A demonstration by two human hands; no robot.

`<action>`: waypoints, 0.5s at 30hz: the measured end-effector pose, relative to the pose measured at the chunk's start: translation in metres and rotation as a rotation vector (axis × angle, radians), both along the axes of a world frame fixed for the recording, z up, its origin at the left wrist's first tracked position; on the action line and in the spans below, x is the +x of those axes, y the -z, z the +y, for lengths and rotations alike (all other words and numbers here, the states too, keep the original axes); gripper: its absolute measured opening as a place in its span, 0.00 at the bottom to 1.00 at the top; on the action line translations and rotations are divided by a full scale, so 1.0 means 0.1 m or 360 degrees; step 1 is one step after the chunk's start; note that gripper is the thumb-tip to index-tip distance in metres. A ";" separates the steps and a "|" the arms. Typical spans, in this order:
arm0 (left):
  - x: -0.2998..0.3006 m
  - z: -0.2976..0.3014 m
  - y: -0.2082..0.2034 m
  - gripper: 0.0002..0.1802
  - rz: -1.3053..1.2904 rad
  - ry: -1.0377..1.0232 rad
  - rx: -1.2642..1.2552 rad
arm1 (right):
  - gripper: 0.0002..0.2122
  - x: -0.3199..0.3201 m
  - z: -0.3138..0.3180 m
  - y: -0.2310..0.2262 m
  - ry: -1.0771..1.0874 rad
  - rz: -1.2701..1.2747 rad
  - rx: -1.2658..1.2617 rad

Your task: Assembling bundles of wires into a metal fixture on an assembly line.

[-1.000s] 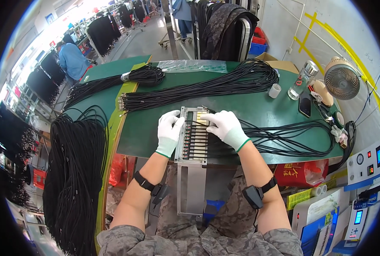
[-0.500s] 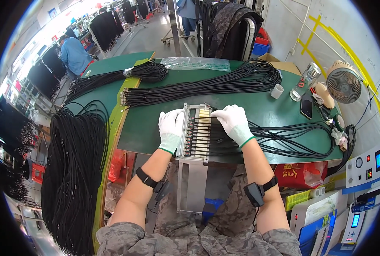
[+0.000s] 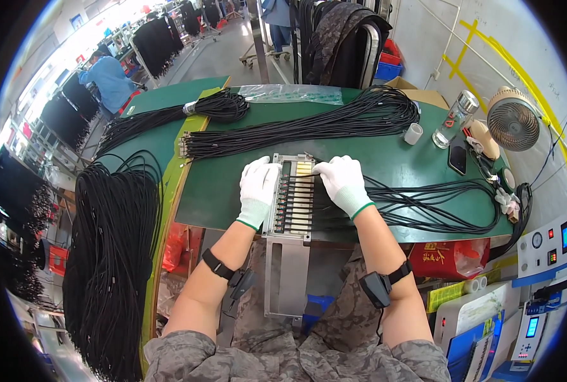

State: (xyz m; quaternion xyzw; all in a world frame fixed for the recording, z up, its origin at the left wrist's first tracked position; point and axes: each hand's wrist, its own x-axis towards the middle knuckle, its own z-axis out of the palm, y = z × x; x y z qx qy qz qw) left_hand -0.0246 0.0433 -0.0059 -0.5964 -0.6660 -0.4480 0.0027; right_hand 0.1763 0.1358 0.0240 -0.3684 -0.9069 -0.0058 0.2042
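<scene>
A long metal fixture (image 3: 288, 241) lies at the table's front edge, with several black cable ends in a row across its slots and pale blocks (image 3: 304, 169) along its right side. My left hand (image 3: 258, 191), in a white knit glove, is closed against the fixture's upper left edge, thumb side on the metal. At the fixture's upper right, my gloved right hand (image 3: 343, 181) pinches a black cable (image 3: 301, 176) whose end lies across a top slot. Its fingertips partly hide the cable. More black cables (image 3: 436, 194) trail from the fixture to the right.
Black cable bundles (image 3: 296, 127) lie across the back of the green table (image 3: 223, 197). Another large bundle (image 3: 108, 254) hangs over the left side. At the right stand a glass bottle (image 3: 452, 121), a phone (image 3: 457, 159), a fan (image 3: 513, 121) and a white roll (image 3: 413, 134).
My left hand has shifted slightly right and up, closer onto the fixture's edge. The right hand has moved a little left along the cable.
</scene>
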 end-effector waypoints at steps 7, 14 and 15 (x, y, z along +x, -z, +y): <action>-0.08 0.00 0.05 0.15 -0.0255 0.0005 -0.0058 | 0.07 -0.06 -0.01 0.02 0.0049 0.0052 0.0020; 0.11 -0.06 -0.08 0.18 0.0524 0.0130 -0.0237 | 0.06 0.00 -0.04 0.05 0.0022 0.0126 -0.0068; 0.12 -0.05 -0.10 0.18 0.0526 0.0135 -0.0231 | 0.05 0.00 -0.02 0.07 0.0019 0.0139 -0.0080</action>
